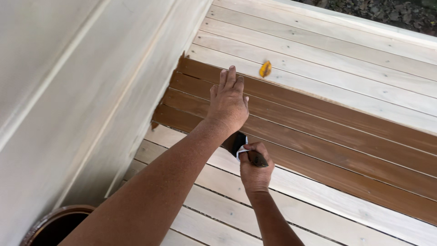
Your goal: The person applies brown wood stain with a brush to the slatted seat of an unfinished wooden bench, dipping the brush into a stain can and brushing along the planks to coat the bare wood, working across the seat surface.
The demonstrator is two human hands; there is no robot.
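My left hand [227, 102] reaches out over the brown stained boards [318, 136], fingers together and extended, holding nothing. Below it my right hand [256, 168] grips a paintbrush [236, 143] with a dark handle; its bristle end lies partly hidden under my left wrist, at the edge where stained boards meet bare pale boards [318, 214]. A yellow-orange fallen leaf [265, 69] lies on an unstained board just beyond my left fingertips.
A pale wooden wall [82, 100] rises on the left against the deck. A round brown-rimmed container [54, 223] sits at the bottom left. Ground with dry leaves [387, 11] lies beyond the deck's far edge.
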